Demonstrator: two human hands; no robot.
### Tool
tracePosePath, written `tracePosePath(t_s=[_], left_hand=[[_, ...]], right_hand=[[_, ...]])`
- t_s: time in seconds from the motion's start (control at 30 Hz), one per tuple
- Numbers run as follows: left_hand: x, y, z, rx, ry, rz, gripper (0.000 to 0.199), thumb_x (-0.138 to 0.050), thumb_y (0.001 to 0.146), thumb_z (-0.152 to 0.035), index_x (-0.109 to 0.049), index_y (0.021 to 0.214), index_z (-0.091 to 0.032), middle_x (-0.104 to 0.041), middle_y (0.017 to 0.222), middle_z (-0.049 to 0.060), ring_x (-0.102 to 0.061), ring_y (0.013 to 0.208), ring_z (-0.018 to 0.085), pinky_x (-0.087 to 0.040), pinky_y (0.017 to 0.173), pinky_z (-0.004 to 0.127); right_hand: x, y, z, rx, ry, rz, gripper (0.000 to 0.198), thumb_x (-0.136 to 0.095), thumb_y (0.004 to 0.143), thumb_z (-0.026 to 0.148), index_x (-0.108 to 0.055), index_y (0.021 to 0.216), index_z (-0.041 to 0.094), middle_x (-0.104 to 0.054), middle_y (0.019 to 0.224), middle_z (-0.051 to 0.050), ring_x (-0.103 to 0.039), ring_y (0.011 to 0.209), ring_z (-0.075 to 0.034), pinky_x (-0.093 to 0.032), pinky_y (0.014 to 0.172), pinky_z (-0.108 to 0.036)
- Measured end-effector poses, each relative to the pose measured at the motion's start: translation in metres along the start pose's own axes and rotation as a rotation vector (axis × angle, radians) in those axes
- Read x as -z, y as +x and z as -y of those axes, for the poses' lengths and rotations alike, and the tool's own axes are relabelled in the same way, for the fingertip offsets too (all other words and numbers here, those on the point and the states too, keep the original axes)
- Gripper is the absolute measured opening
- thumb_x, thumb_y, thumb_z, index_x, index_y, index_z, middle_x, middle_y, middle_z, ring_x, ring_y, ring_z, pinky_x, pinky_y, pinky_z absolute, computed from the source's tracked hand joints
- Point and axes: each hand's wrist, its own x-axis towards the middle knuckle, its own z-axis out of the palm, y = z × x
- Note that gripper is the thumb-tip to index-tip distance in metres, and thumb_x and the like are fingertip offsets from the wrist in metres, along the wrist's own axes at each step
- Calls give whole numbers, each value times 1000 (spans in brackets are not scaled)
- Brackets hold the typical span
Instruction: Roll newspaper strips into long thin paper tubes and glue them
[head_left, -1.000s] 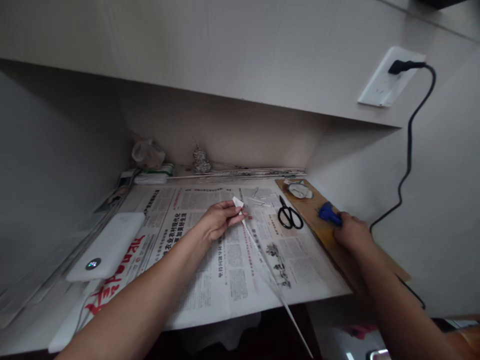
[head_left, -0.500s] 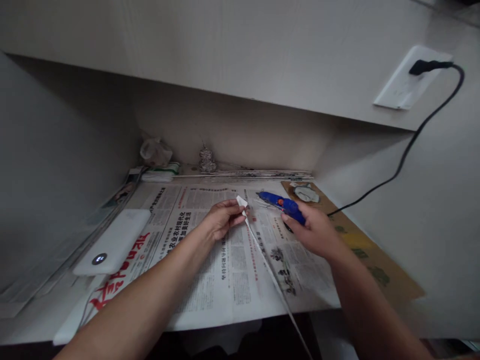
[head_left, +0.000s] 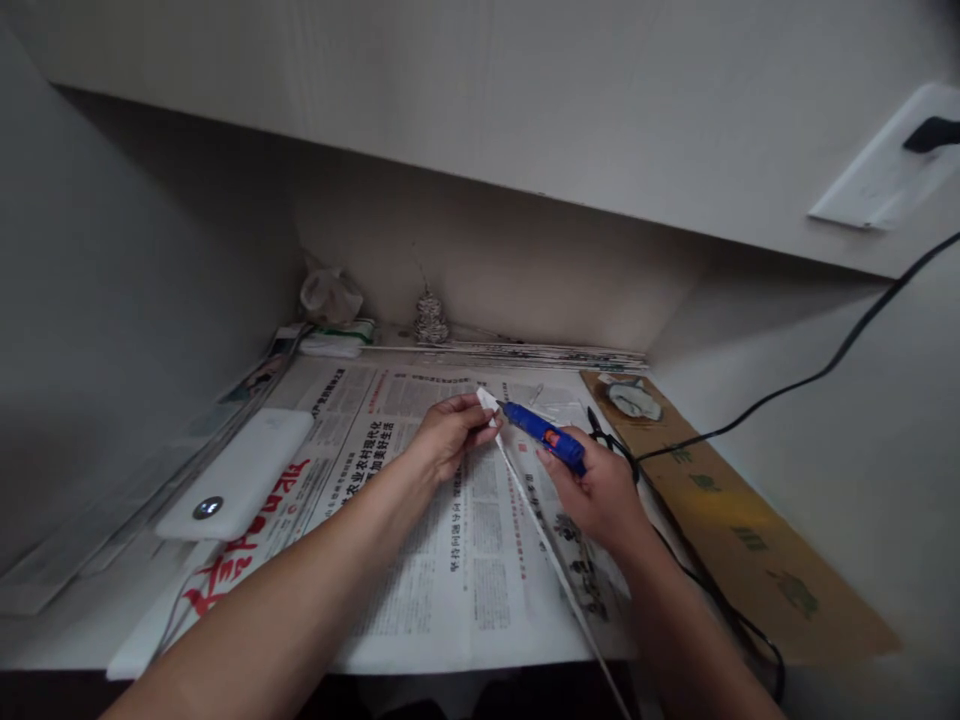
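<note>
Over the newspaper [head_left: 420, 600] my left hand [head_left: 452, 437] pinches the flattened white tip of a long, thin rolled paper strip [head_left: 541, 537]. The strip slants down to the right, past the table's front edge. In my right hand [head_left: 600, 490] is a blue hot glue gun [head_left: 541, 428], held by its handle, with its nozzle pointing left. The nozzle is at the strip's white tip, close by my left fingertips; whether it touches the paper I cannot tell. My right fingers wrap round the handle and are partly hidden.
On the left lies a white power bank [head_left: 238, 474]. At the back are a bundle of thin paper sticks [head_left: 525, 355], a wire-wrapped coil [head_left: 430, 318] and a plastic bag [head_left: 330, 295]. A cardboard strip [head_left: 750, 540] lies right; a black cord [head_left: 795, 385] runs to the wall socket [head_left: 877, 170].
My right hand has brought the glue gun left and down, so its nozzle is now at the paper tip. My left hand keeps its pinch. The view has shifted slightly.
</note>
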Motion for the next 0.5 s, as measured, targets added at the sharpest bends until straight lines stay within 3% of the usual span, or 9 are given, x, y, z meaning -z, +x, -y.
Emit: tracePosePath(t_s=[0.5], left_hand=[[-1, -3, 0, -57, 61, 11, 16, -66, 68, 1, -64, 81, -9, -65, 75, 6, -62, 58, 10, -54, 54, 18]], right_hand=[[-4, -1, 0, 9, -58, 60, 20, -45, 89, 37, -54, 95, 20, -63, 77, -4, -58, 71, -19, -38, 62, -25]])
